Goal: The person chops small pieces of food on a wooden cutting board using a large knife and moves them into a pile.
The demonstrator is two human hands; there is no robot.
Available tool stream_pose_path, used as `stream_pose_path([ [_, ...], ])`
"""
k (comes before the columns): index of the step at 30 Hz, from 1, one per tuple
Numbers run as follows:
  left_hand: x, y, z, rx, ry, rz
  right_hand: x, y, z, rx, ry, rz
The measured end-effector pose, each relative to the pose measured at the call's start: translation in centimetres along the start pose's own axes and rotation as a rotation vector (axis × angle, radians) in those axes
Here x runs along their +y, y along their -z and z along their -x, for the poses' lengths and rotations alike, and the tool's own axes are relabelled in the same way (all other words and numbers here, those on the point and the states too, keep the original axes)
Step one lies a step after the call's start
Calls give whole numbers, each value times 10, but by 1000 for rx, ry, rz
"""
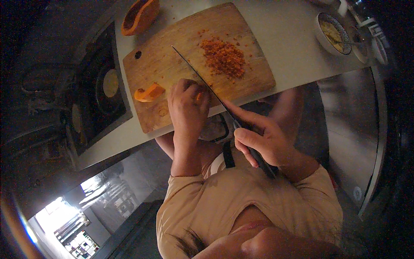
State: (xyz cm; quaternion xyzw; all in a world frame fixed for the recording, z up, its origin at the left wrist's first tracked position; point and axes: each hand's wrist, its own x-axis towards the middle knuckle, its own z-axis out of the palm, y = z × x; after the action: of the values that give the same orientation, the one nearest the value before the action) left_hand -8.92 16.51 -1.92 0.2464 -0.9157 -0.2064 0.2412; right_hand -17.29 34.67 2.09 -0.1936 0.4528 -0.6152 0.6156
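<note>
My right hand [262,136] grips the black handle of a long kitchen knife [197,73], whose blade reaches across a wooden cutting board [181,35]. On the near part of the board, my left hand [189,100] curls its fingers over a small orange piece of squash [199,96], mostly hidden beneath them. The blade passes just right of those fingers. A larger orange squash chunk [149,93] lies left of my left hand. Right of the blade sits a heap of finely chopped orange squash [223,58], with loose bits scattered around it.
A hollowed squash piece [140,17] rests on the white countertop [284,39] beyond the board's left corner. At left is a dark cooktop with a pan [111,87] holding something pale and round. A patterned bowl [333,34] with yellowish food and a utensil stands at right.
</note>
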Motion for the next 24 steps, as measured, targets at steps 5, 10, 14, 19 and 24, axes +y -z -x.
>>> stream_pose_path([
  [5, -5, -7, -3, 8, -36, 8, -3, 12, -4, 15, -19, -59],
  [10, -5, -7, -9, 16, -32, -2, -8, 19, -2, 35, 29, -94],
  [14, -5, -7, -8, 48, -39, -9, -12, 14, 3, -4, -1, -63],
  [19, -9, -8, -7, 56, -18, -5, -9, 13, -2, -29, -9, -8],
  [24, -11, -9, -7, 49, 6, -43, -5, 12, -9, -32, -5, -11],
])
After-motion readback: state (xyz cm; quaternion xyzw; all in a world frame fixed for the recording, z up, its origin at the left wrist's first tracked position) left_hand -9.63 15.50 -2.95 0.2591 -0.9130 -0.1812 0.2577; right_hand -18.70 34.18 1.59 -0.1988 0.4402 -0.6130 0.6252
